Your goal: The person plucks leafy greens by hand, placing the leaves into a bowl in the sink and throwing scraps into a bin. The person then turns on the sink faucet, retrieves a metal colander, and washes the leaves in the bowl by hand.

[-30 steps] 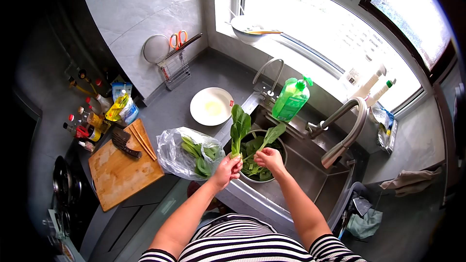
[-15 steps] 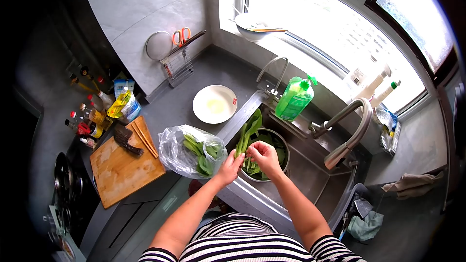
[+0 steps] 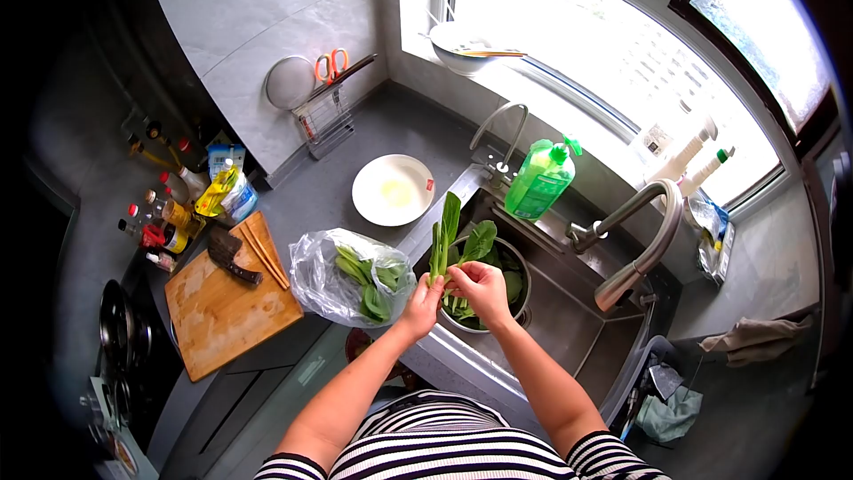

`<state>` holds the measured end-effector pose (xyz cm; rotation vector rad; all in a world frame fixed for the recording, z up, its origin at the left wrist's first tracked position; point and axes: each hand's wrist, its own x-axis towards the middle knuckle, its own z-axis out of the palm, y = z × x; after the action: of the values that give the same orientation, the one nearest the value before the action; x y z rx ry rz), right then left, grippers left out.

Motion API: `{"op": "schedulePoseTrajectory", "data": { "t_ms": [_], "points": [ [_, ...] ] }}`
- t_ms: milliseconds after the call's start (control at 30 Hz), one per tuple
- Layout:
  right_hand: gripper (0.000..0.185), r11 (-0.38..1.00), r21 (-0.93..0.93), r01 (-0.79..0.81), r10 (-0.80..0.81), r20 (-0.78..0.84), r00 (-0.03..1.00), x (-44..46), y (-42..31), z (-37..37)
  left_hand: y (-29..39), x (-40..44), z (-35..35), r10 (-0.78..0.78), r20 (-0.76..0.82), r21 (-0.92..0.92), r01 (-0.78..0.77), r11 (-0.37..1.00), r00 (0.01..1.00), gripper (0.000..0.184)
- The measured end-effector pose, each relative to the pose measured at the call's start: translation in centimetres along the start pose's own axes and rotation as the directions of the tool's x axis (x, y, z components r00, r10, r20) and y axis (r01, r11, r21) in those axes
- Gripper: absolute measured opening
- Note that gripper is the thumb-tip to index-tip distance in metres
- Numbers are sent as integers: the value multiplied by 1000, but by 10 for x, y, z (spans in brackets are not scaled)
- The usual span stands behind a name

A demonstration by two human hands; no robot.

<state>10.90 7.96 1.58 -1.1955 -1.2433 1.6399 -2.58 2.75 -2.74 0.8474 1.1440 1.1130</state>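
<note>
Snugly closed left hand (image 3: 422, 304) around leafy greens (image 3: 441, 247), right hand (image 3: 482, 289) pinching their stems (image 3: 435, 268), round metal pot (image 3: 528, 286), crinkled plastic bag (image 3: 311, 277)

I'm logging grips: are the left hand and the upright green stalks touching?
Touching: the head view shows the left hand pinching the green stalks at their lower ends.

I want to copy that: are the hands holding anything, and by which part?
The left hand holds leafy greens by their lower stalks. The right hand seems to pinch the stalk of one leaf, though its fingers hide exactly where.
</note>
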Motion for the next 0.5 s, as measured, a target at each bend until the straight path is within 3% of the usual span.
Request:
{"op": "schedulePoseTrajectory", "data": {
  "t_ms": [133,233,267,500],
  "points": [
    [19,994,105,-16,21,-48,999,-7,2,5,17,-3,6,-147,-73,-265,123,956,986,28],
    [20,847,483,-222,233,38,972,-5,15,-4,23,-3,9,-194,56,-509,195,838,979,30],
    [21,804,538,-252,260,62,964,-5,19,-6,26,-4,11,-191,62,-519,195,832,980,34],
    [19,841,452,-297,293,82,953,5,23,-8,23,0,3,-223,194,-430,287,856,955,37]
  ]
}}
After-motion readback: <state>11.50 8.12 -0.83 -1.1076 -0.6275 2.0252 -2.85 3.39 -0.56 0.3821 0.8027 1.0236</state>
